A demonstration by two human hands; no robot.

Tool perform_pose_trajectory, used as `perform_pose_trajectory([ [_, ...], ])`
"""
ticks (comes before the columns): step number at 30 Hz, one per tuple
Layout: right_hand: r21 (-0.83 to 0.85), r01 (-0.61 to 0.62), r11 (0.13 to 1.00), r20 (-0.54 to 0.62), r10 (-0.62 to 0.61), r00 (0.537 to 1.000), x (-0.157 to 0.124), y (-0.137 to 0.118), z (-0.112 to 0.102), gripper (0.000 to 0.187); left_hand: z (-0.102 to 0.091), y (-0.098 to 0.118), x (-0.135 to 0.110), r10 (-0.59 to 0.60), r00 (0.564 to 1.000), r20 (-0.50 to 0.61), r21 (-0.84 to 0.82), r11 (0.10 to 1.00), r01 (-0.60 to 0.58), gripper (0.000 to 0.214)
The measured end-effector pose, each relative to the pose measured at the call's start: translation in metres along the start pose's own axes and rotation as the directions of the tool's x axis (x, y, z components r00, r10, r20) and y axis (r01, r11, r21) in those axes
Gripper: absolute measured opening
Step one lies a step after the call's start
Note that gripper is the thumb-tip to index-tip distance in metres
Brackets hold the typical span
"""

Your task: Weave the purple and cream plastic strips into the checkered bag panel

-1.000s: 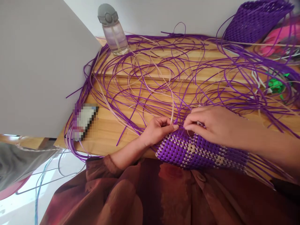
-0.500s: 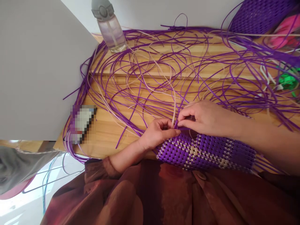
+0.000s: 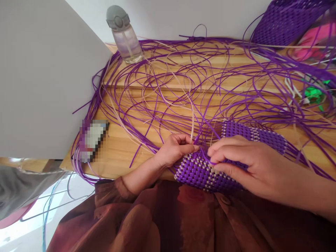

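A purple and cream woven piece (image 3: 194, 175) lies at the table's front edge, against my clothing. My left hand (image 3: 174, 149) pinches the working edge of the weave at its upper left, thumb on top, where purple and cream strands come out. Beside it a cream strand (image 3: 192, 122) rises from the fingers. My right hand (image 3: 241, 162) is over the weave, thumb and fingers closed on a purple strand (image 3: 206, 159) that bends toward my left fingertips. Part of the woven piece is hidden under my right hand; its far side (image 3: 238, 129) shows beyond.
Long loose purple and cream strands (image 3: 157, 101) sprawl over the wooden table (image 3: 115, 147). A grey-capped bottle (image 3: 126, 42) stands at the back left, and a blurred-out phone (image 3: 93, 140) lies left. A purple woven basket (image 3: 280, 24) and green material (image 3: 315, 92) are at right.
My right hand has moved down and right over the weave, drawing a purple strand with it. My left hand stays at the edge. The view has shifted slightly.
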State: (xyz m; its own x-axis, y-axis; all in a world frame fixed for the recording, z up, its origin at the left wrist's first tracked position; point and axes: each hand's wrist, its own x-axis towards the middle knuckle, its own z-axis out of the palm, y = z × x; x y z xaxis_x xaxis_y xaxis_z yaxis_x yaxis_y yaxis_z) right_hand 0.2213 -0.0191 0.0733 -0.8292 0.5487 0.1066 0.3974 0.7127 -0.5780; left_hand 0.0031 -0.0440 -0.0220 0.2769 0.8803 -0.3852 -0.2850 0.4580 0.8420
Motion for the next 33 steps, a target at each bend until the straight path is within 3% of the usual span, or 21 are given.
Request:
perform_pose_trajectory([
  [3,0.158,0.029,0.987,0.030,-0.034,0.999,0.002,-0.009,0.000,0.013,-0.001,0.000,0.000,0.002,1.000,-0.018,-0.007,1.000,-0.002,0.031],
  [6,0.246,0.035,0.969,0.045,-0.047,0.998,0.008,0.000,0.010,0.010,-0.001,0.001,0.000,0.016,1.000,-0.027,-0.009,1.000,-0.016,0.030],
  [12,0.291,-0.176,0.940,-0.070,0.204,0.976,0.014,0.015,0.023,0.011,-0.001,-0.001,0.000,0.015,1.000,-0.004,-0.019,1.000,-0.015,0.029],
  [16,0.389,-0.026,0.921,0.031,0.016,0.999,0.011,0.005,0.017,0.006,-0.003,-0.002,0.002,0.038,0.999,-0.010,-0.010,0.999,-0.038,0.032],
  [18,0.456,0.010,0.890,0.023,-0.023,0.999,0.011,0.002,0.016,0.003,-0.003,-0.002,0.002,0.044,0.999,-0.015,-0.003,0.999,-0.044,0.031],
  [21,0.467,-0.088,0.880,-0.084,0.144,0.986,0.013,0.007,0.020,0.006,-0.002,-0.001,0.002,0.041,0.999,-0.019,-0.006,0.999,-0.041,0.031],
  [26,0.388,-0.377,0.841,-0.120,0.452,0.884,0.019,0.019,0.029,0.012,-0.002,-0.001,-0.002,0.092,0.996,0.001,0.021,0.996,-0.092,0.030],
  [29,0.468,-0.433,0.770,-0.098,0.532,0.841,0.022,0.021,0.033,0.018,-0.002,0.000,-0.002,0.120,0.993,0.011,0.039,0.992,-0.120,0.030],
  [33,0.509,-0.452,0.733,-0.084,0.565,0.821,0.028,0.023,0.036,0.020,-0.001,0.001,-0.003,0.143,0.990,0.016,0.044,0.989,-0.143,0.030],
])
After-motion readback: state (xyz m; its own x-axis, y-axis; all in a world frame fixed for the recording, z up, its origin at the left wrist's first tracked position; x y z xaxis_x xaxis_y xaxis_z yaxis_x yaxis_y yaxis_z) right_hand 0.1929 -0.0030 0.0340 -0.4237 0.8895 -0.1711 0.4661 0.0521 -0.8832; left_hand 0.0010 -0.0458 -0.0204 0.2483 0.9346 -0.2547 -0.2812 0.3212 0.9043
